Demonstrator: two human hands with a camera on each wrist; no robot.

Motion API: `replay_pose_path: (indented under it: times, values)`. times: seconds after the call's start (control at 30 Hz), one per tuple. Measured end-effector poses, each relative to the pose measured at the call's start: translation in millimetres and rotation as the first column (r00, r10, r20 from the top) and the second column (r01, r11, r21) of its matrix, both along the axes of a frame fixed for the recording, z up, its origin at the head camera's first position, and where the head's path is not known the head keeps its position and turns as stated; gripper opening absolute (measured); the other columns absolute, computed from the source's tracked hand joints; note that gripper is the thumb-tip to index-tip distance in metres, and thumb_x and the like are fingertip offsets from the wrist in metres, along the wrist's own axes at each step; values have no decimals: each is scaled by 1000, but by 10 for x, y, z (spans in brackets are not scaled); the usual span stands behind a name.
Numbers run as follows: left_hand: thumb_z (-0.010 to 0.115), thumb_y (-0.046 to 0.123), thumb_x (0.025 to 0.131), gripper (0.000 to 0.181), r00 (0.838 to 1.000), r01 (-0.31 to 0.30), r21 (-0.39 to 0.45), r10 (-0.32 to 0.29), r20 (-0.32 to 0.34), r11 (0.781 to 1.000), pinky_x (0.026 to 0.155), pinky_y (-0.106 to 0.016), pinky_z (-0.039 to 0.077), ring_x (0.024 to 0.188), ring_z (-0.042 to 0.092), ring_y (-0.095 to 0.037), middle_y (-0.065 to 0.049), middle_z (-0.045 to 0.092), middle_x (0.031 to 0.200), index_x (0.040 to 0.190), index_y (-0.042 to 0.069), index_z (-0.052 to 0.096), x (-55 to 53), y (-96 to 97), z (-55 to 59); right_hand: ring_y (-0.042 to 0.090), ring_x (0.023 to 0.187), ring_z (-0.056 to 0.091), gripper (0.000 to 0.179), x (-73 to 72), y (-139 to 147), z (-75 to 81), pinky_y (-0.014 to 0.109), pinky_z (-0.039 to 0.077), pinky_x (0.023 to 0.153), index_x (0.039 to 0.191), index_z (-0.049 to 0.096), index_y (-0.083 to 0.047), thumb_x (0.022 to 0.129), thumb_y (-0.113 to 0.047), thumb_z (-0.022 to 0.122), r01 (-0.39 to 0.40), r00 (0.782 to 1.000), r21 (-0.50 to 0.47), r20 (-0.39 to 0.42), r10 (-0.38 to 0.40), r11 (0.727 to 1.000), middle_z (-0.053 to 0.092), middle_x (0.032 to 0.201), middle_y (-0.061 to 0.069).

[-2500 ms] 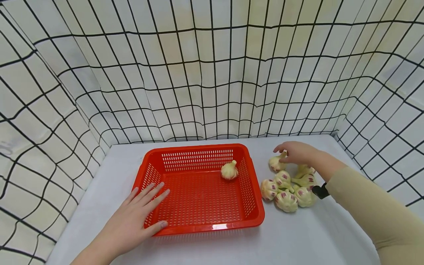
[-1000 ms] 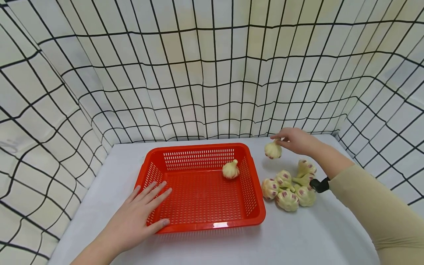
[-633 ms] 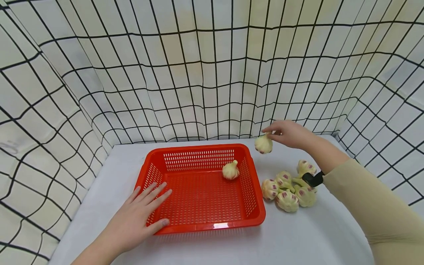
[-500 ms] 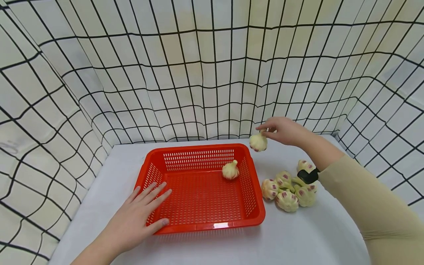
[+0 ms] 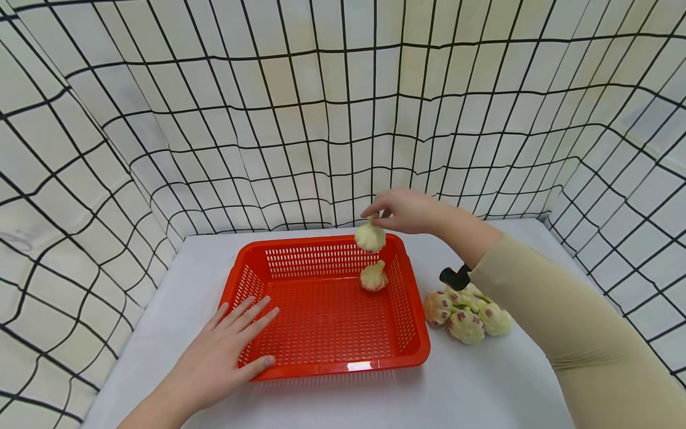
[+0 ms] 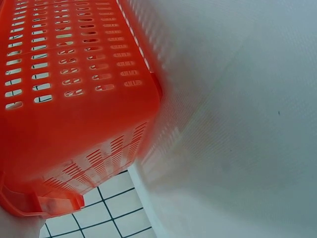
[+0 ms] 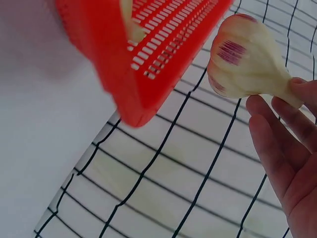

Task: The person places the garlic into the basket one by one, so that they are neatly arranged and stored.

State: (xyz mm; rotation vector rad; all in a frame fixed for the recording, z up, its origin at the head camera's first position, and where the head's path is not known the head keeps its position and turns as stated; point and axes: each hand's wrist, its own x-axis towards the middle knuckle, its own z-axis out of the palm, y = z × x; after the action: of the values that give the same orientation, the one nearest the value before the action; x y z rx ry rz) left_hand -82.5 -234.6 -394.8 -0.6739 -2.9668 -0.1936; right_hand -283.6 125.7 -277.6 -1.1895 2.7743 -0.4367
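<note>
My right hand point(image 5: 404, 211) pinches a garlic bulb point(image 5: 370, 237) by its stem, over the back right part of the red basket point(image 5: 321, 369). In the right wrist view this garlic bulb point(image 7: 247, 59) shows purple streaks, with thumb and fingertips at its stem. Below it, a second garlic bulb point(image 5: 374, 276) sits inside the basket near the right wall. My left hand point(image 5: 220, 351) lies with spread, straight fingers over the basket's left front rim. The left wrist view shows the basket's slotted wall point(image 6: 74, 114) close up, with a bit of the hand at the lower left corner.
Several more garlic bulbs point(image 5: 466, 326) lie in a cluster on the white table point(image 5: 482, 381), right of the basket; the right forearm partly covers them. A black grid net point(image 5: 348, 119) over white cloth stands at the back and both sides.
My right hand has picked up a garlic bulb from the pile, raised it and carried it left over the basket. The left hand has stayed at the rim.
</note>
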Motion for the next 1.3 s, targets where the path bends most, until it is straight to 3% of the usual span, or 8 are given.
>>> replay_pose_path:
  times: [0.17, 0.4, 0.53, 0.77, 0.93, 1.1, 1.3]
  values:
    - [60, 65, 88, 77, 1000, -6, -11, 6, 17, 1000, 122, -48, 5, 148, 26, -29, 4, 29, 161, 153, 27, 41, -17, -10, 6, 12, 96, 66, 26, 35, -262, 26, 30, 53, 86, 122, 73, -20, 98, -20, 63, -64, 998, 41, -3, 64, 997, 67, 109, -4]
    - [60, 65, 88, 78, 1000, -5, -14, 5, 15, 1000, 121, -37, -8, 148, 25, -29, 4, 29, 161, 153, 28, 40, -22, -23, -7, 13, 93, 63, 25, 14, -551, -36, 28, 52, 83, 120, 74, -19, 98, -20, 63, -139, 990, 131, 4, 140, 982, 68, 114, -4]
    - [60, 65, 88, 78, 1000, -6, -9, 6, 13, 1000, 122, -39, -6, 148, 25, -29, 4, 29, 161, 153, 28, 40, -20, -28, -9, 13, 100, 62, 23, 30, -689, -79, 29, 50, 87, 117, 74, -18, 98, -20, 62, -172, 985, 206, 5, 175, 963, 70, 113, -6]
    - [61, 64, 88, 77, 1000, -5, -1, 5, 14, 1000, 120, -52, 11, 148, 26, -29, 4, 31, 160, 153, 28, 41, -15, -18, 0, 13, 109, 61, 23, 40, -869, -236, 29, 49, 95, 117, 74, -17, 99, -18, 61, -186, 983, 320, 68, 174, 929, 70, 115, -5]
    - [61, 64, 88, 76, 1000, 2, 9, -2, -6, 1000, 120, -52, 12, 147, 28, -29, 5, 32, 160, 152, 28, 43, -2, -13, -8, 12, 109, 61, 22, 26, -936, -350, 28, 49, 94, 116, 75, -19, 98, -19, 62, -166, 986, 394, 73, 150, 904, 70, 114, -7]
    - [62, 63, 88, 74, 999, 8, 14, -8, -31, 1000, 120, -51, 13, 146, 30, -30, 5, 33, 159, 151, 28, 44, 3, -16, -15, 11, 100, 60, 21, 28, -972, -416, 27, 50, 85, 112, 76, -21, 98, -18, 62, -155, 988, 447, 82, 132, 881, 70, 108, -9]
    - [62, 63, 88, 74, 1000, 6, 14, -5, -21, 1000, 121, -48, 9, 147, 28, -28, 6, 32, 160, 151, 29, 44, 2, -15, -17, 11, 103, 61, 22, 24, -989, -479, 27, 51, 86, 114, 76, -21, 98, -18, 62, -159, 987, 529, 65, 147, 833, 69, 112, -8]
